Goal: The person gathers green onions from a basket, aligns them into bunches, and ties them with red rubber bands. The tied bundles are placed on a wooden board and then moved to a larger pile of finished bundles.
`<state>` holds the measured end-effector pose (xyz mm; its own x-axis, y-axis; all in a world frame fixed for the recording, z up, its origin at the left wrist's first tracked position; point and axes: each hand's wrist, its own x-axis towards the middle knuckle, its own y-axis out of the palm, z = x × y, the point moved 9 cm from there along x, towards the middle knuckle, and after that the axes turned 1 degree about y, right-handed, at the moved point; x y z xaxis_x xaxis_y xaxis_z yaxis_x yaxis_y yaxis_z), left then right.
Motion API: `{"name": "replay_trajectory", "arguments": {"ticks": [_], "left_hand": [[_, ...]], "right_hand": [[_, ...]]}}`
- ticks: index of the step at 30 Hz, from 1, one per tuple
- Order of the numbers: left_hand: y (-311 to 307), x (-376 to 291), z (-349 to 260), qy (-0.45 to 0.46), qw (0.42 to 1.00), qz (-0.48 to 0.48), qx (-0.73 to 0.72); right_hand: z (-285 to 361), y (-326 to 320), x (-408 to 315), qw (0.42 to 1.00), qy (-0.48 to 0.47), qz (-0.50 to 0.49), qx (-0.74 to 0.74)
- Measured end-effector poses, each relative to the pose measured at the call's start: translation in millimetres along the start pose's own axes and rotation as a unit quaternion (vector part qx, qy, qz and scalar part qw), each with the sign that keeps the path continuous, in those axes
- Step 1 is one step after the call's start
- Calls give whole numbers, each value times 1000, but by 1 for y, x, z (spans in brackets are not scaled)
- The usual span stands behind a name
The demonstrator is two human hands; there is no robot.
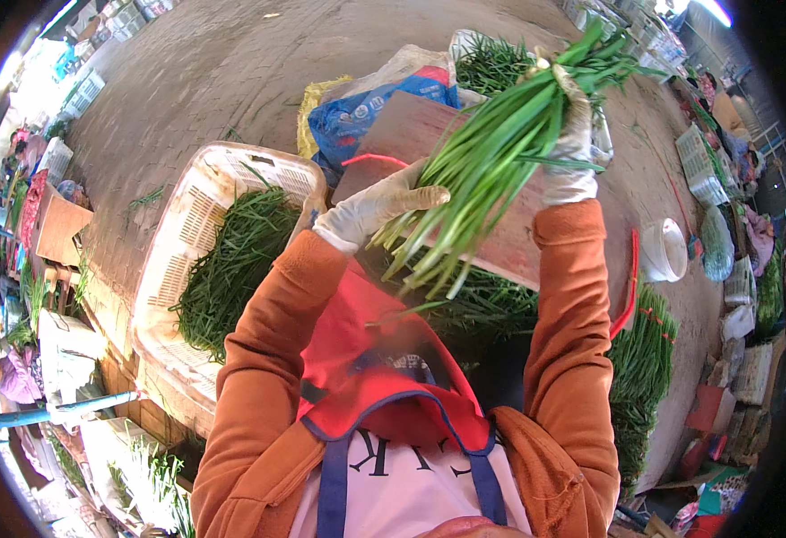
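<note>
Both my hands wear pale gloves. A bunch of long green leafy stalks (493, 155), likely garlic chives or scallions, is held up in front of me, with its leafy tips at the upper right and its paler ends at the lower left. My right hand (573, 128) is closed around the bunch near its upper part. My left hand (393, 202) is at the bunch's lower left side, thumb over the stalks; how firmly it grips is unclear. Beneath the bunch lies a reddish board (399, 131), with a red tie (374, 159) near its left edge.
A white plastic crate (164, 262) holds loose greens on the left. A blue sack (352, 118) and a crate of greens (493, 64) stand beyond the board. Bundled greens (641, 350) and a white bucket (663, 250) are on the right.
</note>
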<state>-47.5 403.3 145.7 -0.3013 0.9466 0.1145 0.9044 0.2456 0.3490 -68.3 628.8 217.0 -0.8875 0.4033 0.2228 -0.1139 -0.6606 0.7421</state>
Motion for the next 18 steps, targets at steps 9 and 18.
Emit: {"name": "replay_trajectory", "arguments": {"ticks": [9, 18], "left_hand": [[-115, 35, 14, -25, 990, -125, 58], [-209, 67, 124, -232, 828, -181, 478]], "right_hand": [[-131, -92, 142, 998, 17, -38, 52], [-141, -250, 26, 911, 5, -338, -236]]}}
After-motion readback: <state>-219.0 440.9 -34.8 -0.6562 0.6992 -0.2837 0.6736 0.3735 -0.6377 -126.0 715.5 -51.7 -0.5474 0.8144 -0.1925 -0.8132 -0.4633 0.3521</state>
